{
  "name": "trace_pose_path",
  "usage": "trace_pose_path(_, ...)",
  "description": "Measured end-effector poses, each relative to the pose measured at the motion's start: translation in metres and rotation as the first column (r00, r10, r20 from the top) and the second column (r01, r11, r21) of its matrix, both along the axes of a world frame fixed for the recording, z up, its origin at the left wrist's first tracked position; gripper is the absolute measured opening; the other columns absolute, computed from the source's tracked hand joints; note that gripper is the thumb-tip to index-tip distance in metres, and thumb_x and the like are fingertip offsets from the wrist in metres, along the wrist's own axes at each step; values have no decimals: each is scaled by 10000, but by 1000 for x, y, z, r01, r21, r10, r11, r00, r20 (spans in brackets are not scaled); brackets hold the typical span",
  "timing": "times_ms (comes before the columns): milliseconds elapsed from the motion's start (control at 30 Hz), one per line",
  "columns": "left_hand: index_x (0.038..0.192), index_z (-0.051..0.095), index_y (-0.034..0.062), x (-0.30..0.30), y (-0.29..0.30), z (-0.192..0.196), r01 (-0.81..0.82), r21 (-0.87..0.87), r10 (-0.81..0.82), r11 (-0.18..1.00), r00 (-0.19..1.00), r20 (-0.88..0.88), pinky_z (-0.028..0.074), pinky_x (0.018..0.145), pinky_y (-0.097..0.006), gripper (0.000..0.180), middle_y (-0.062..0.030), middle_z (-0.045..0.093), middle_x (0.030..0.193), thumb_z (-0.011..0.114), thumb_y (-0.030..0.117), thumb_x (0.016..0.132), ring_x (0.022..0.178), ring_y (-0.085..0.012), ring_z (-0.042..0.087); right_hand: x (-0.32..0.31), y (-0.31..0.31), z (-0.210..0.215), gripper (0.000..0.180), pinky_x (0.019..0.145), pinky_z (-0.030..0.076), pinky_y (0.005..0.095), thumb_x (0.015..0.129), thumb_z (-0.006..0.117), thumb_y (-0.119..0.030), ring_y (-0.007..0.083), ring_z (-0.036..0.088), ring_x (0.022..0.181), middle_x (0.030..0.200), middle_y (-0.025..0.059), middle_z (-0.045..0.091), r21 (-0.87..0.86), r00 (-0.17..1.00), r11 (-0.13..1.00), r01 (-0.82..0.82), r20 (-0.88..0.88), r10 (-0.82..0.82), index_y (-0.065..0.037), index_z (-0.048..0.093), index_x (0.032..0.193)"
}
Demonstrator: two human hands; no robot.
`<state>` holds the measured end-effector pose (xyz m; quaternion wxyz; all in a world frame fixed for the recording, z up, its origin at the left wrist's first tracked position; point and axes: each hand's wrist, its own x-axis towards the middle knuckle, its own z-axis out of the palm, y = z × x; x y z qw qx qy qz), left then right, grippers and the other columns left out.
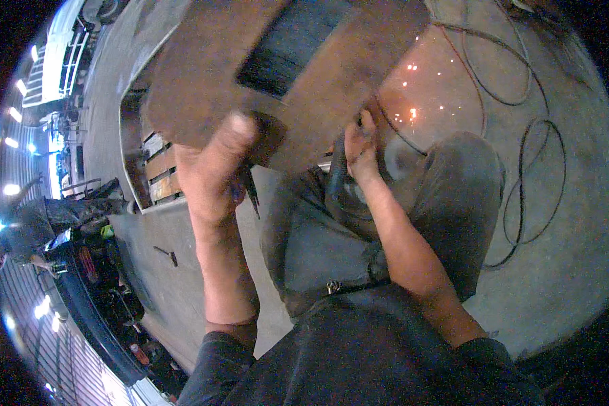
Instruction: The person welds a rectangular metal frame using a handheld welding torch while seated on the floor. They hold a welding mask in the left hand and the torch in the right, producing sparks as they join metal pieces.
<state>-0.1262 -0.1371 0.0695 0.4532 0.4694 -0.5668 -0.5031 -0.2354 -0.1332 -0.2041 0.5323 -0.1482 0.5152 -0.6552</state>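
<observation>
My left hand grips a brown welding shield with a dark rectangular window. The shield is held up in front of me and covers much of the upper middle of the view. Below its lower right edge, my right hand is closed, fingers curled around something mostly hidden. A thick dark hose or cable runs down beside that hand toward my lap. Beyond the hand, bright orange sparks scatter close to the floor. My bent knees lie on both sides of the right forearm.
Loops of dark cable lie on the concrete floor at right. A metal frame with wooden slats stands at left. A hammer rests on the floor near a dark bin-like object. A white vehicle is far left.
</observation>
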Motion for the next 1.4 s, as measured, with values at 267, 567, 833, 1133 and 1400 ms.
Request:
trace_pose_path(267,1157,602,0,-23,5,-4,106,47,-107,993,994,22,501,808,-329,553,-69,660,1009,840,275,740,925,-188,617,20,-1,-30,557,1033,423,383,890,660,-246,273,499,1226,1332,132,535,-83,977,988,134,-155,-145,-54,440,1365)
trace_pose_path(567,1198,591,8,-25,4,-7,110,24,-107,994,989,-103,495,831,-328,546,-63,656,1064,832,230,761,962,-182,609,13,-5,-39,549,1010,448,392,912,638,-285,265,514,1201,1326,121,533,-73,969,997,6,249,13,-60,435,1369)
trace_pose_path(833,1194,598,16,-21,2,-7,147,54,-145,988,989,-42,489,832,-319,520,-51,659,1049,823,229,776,959,-174,607,14,-7,-59,540,994,467,396,931,620,-313,259,528,1182,1320,114,533,-77,948,997,-6,316,30,-65,431,1372)
trace_pose_path(1133,1166,605,10,-18,1,-8,134,44,-133,990,991,-34,495,820,-317,499,-52,662,1020,822,232,776,935,-170,611,7,-4,-57,551,1049,426,383,919,629,-324,281,516,1214,1323,123,543,-38,964,994,-105,-249,93,-73,441,1372)
trace_pose_path(1400,1214,573,8,-23,-1,-6,109,97,-101,989,992,-76,502,849,-337,572,-72,655,1067,837,227,756,974,-190,616,-9,2,-21,640,1081,368,429,908,611,-409,326,452,1281,1389,172,478,-98,950,983,-156,-288,122,-38,412,1391)
